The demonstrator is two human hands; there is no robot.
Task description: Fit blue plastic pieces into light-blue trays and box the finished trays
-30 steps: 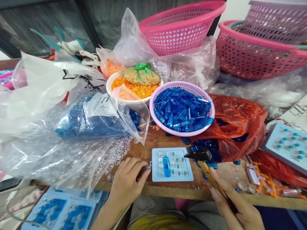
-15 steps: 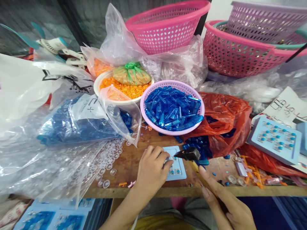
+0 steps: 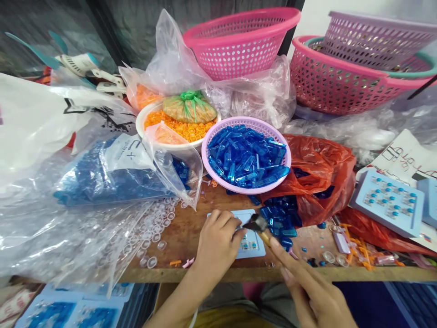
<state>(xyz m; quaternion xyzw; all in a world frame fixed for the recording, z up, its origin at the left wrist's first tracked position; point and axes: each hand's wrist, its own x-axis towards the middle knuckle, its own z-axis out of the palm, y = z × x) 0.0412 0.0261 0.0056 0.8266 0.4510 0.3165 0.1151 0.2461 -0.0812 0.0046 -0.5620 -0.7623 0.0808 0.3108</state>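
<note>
My left hand (image 3: 218, 246) lies over a light blue tray (image 3: 253, 243) on the wooden table, fingers curled and pinching something small that I cannot make out. My right hand (image 3: 309, 291) grips the yellowish handle of a small hammer (image 3: 257, 224), whose black head rests just above the tray beside my left fingertips. Loose blue plastic pieces (image 3: 282, 216) lie right behind the tray. A lilac basket (image 3: 283, 157) full of blue pieces stands further back.
A white bowl (image 3: 143, 123) of orange pieces holds a tied bag. Clear bags, one with blue parts (image 3: 112, 175), fill the left. A red bag (image 3: 324, 175) lies right, with another blue tray (image 3: 389, 202). Pink baskets (image 3: 241, 43) stand behind. Clear caps (image 3: 157, 228) are scattered on the table.
My left hand moved right onto the tray and covers most of it. The hammer head came left and down toward my left fingertips.
</note>
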